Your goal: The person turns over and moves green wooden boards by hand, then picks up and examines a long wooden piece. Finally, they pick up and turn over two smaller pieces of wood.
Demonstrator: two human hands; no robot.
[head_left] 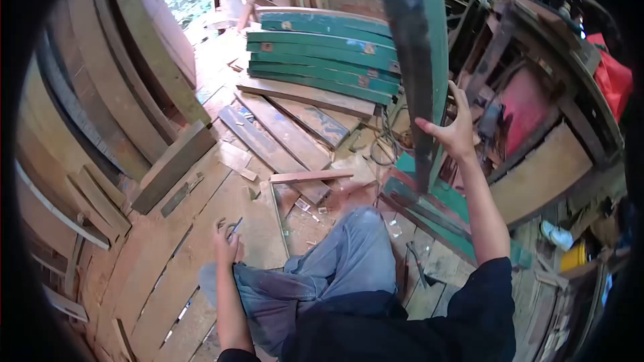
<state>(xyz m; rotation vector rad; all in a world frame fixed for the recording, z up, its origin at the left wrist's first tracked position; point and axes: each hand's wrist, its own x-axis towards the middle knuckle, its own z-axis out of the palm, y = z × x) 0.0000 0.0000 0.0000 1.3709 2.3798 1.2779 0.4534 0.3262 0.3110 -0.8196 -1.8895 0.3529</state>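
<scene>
The right hand (458, 135) is clasping the green board (439, 40), which is standing steeply to the right, while the left hand (226, 245) is holding a thin object (235, 227). The board is looking stiff and heavy, probably favouring a grip across both edges.

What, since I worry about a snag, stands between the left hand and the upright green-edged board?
The bent knee sits low, partway between the left hand, which holds a slim item, and the upright board, gripped by the right hand. Above the knee, nothing visible seems to block the way.
</scene>
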